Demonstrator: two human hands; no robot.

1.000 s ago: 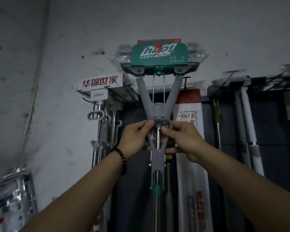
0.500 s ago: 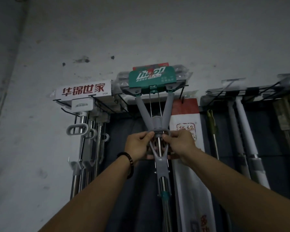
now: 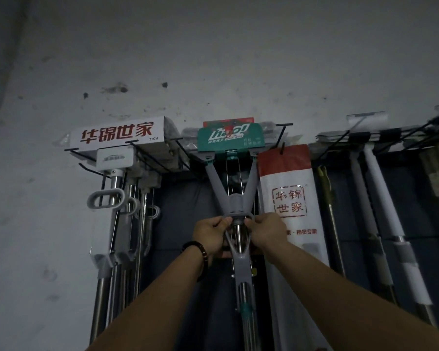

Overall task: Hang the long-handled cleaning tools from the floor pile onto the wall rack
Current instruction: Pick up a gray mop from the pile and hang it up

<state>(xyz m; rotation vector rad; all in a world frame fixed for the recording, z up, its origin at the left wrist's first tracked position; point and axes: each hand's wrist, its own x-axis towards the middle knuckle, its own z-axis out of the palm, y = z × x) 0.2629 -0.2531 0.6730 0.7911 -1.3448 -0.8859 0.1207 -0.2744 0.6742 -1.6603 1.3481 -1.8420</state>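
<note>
Mop (image 3: 235, 206) gripped by left hand (image 3: 210, 235) and right hand (image 3: 267, 230).

A grey plastic Y-framed squeeze mop (image 3: 238, 201) with a green card label (image 3: 230, 138) on its head hangs upright at the black wire wall rack (image 3: 284, 124), its steel shaft running down out of view. The left hand (image 3: 209, 235), with a dark bead bracelet (image 3: 198, 249) on its wrist, and the right hand (image 3: 268, 231) pinch the mop's grey collar from either side. To the left hang steel-handled mops under a white box with red characters (image 3: 117, 134); just right of the mop hangs a white bag with a red top (image 3: 289, 198), then white-handled poles (image 3: 383, 198).
</note>
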